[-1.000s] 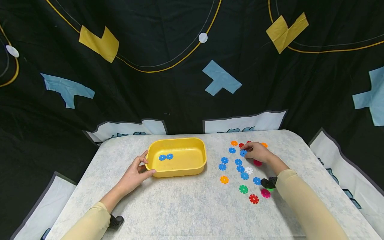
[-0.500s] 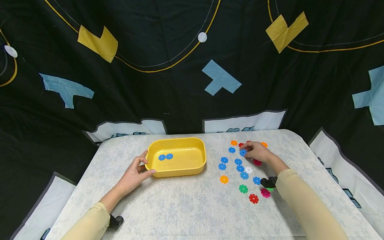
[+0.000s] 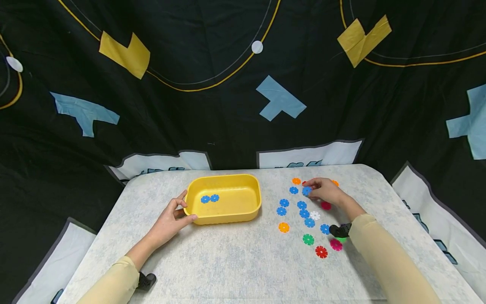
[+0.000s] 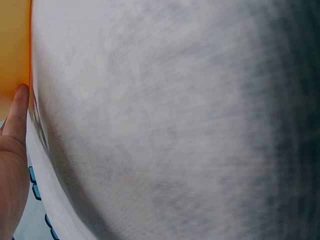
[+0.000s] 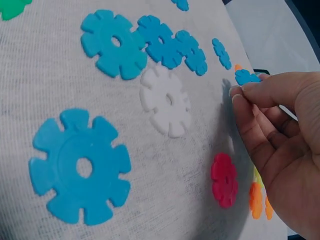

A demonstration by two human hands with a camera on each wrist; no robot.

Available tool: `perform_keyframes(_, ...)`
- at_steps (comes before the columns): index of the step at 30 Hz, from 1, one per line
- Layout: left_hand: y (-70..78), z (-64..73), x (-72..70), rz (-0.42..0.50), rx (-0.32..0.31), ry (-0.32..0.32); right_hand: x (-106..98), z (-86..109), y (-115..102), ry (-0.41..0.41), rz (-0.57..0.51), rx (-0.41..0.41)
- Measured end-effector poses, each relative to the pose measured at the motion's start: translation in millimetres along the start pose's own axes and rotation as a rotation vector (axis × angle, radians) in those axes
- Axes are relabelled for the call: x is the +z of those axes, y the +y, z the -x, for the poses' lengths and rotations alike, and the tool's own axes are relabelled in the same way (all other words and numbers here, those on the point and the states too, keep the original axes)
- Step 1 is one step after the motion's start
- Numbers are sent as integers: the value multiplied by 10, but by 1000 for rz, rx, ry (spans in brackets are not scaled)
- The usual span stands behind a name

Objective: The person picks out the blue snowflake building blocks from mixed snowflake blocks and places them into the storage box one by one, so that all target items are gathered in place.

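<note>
In the head view my left hand [image 3: 171,219] grips the near left corner of a shallow yellow plastic tub [image 3: 228,217], thumb along the front wall and fingers at the left rim. Two blue notched discs [image 3: 210,198], flower-shaped, lie side by side in the tub. Over the far part of the scattered discs, my right hand [image 3: 326,191] pinches a blue disc [image 3: 306,191] between thumb and fingertips. The right wrist view shows this blue disc [image 5: 245,77] at the fingertips, partly hidden by them. The left wrist view catches only a finger against the tub's orange-looking wall [image 4: 15,45].
Right of the tub, more notched discs lie scattered: several blue, such as one disc [image 3: 309,222], a white disc [image 3: 315,215], a green disc [image 3: 308,239], a red disc [image 3: 321,252] and orange ones. The pale cloth-covered table [image 3: 228,261] ends at a black curtain [image 3: 228,143].
My right hand has shifted slightly away and to the left, with the blue disc in its fingertips. The left hand and the tub have stayed put.
</note>
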State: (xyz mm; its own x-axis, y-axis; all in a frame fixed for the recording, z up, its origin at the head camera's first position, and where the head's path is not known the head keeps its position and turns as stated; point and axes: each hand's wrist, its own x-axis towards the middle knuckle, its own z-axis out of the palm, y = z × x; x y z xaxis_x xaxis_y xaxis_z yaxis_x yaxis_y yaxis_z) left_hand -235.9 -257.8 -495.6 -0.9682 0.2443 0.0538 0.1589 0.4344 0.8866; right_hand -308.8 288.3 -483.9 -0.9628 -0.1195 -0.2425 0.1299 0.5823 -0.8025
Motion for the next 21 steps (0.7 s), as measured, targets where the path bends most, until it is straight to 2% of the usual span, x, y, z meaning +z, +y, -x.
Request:
perform_keyframes(8, -15, -1, 0, 11, 7, -2, 11, -28, -62, -11, -72, -27)
perform_keyframes(21, -22, -1, -5, -3, 8, -2, 66, -49, -162, -27, -165, -20)
